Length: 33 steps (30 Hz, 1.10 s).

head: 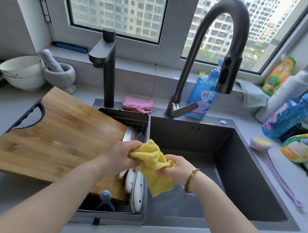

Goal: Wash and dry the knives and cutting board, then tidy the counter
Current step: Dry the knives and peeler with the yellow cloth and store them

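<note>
Both my hands grip a yellow cloth (155,170) over the divide between the small drain basket and the dark sink (236,175). My left hand (123,156) holds its upper left part, my right hand (177,170) bunches its right side, and the rest hangs down. A wooden cutting board (54,139) with a black handle cutout lies tilted across the counter and the basket's left edge. White-handled knives (136,185) lie in the basket under my hands, their blades reaching up behind the cloth.
A tall dark faucet (224,48) arches over the sink, with a shorter tap (107,68) to its left. A pink cloth (137,104) and blue soap bottle (203,97) sit behind. White bowls (22,72), a mortar (60,74), bottles and a purple brush (261,144) line the counter.
</note>
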Each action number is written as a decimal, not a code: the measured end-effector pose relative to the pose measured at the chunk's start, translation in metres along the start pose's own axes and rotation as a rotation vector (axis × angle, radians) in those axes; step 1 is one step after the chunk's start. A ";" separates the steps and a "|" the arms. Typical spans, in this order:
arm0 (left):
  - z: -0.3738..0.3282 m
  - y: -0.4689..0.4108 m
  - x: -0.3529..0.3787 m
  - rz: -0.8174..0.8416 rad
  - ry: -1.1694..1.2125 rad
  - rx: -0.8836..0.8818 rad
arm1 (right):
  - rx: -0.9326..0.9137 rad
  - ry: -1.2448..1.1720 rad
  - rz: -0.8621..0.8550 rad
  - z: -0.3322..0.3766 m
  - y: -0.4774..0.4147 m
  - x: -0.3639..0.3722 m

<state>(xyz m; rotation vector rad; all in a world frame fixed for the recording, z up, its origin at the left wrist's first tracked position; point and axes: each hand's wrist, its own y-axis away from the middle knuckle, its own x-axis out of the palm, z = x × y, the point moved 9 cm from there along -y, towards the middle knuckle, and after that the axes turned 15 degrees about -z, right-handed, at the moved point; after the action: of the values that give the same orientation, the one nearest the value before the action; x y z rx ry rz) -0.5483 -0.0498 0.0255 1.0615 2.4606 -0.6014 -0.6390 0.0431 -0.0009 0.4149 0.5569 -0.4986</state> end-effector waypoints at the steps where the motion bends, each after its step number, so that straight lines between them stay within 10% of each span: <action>1: 0.001 -0.001 0.003 0.026 0.009 -0.020 | -0.028 0.059 0.019 0.000 0.000 0.001; 11: 0.008 -0.009 0.019 -0.020 0.191 -0.223 | -0.175 -0.127 -0.061 0.006 -0.015 0.003; 21: 0.077 0.011 0.005 -0.251 -0.031 -0.568 | 0.103 -0.153 -0.330 -0.043 -0.022 -0.031; 33: 0.097 0.047 0.054 0.240 -0.592 -0.644 | 0.254 -0.098 -0.338 -0.081 -0.017 -0.029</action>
<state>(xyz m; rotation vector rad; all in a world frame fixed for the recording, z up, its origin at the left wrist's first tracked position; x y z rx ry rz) -0.5298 -0.0400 -0.0929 0.7516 1.7755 -0.0127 -0.7021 0.0791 -0.0504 0.5379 0.4720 -0.9151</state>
